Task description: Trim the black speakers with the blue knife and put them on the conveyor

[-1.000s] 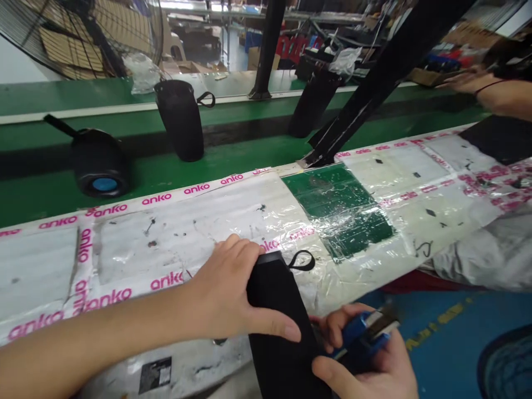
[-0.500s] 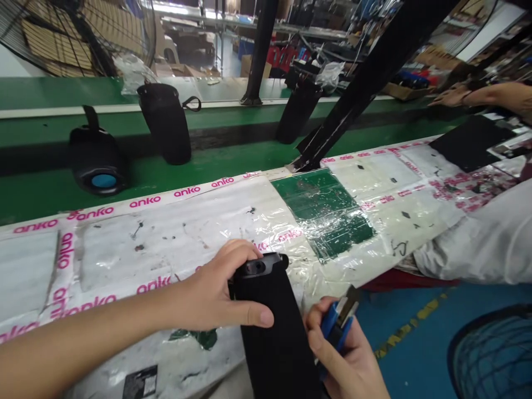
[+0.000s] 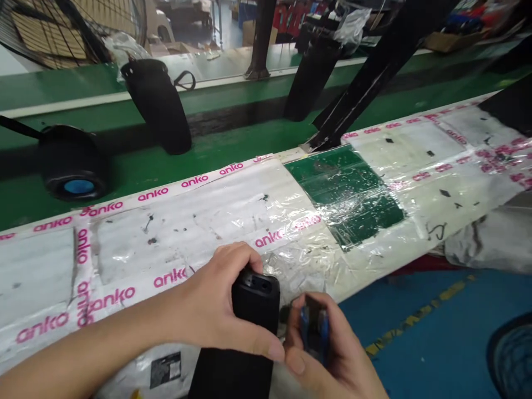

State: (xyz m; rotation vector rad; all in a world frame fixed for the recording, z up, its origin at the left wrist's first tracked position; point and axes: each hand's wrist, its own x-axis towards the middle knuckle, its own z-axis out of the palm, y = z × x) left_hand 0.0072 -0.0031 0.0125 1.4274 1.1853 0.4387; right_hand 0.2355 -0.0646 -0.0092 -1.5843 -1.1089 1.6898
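Observation:
My left hand [image 3: 233, 310] curls over the upper end of a black, fabric-covered speaker [image 3: 233, 371], with thumb along its near face. A recessed panel with small round holes shows at the speaker's top; the lower part runs out of the frame. Close on the right, my right hand [image 3: 328, 349] is closed around a blue utility knife [image 3: 312, 332], blurred here, with its blade end turned up and away. The thumb tips of both hands nearly meet in front of the speaker.
A plastic-wrapped bench [image 3: 199, 216] with pink-printed tape lies ahead. Beyond, a green conveyor [image 3: 224, 130] carries black cylinders [image 3: 160, 111] and a round one with a blue end [image 3: 78, 185]. A slanted black post [image 3: 366, 77] rises at the bench edge. A fan [image 3: 513, 354] stands low right.
The speaker's top has tilted to the right and sits lower, and both hands moved with it. My right hand has drawn nearer my left thumb. The other person's arm is out of view.

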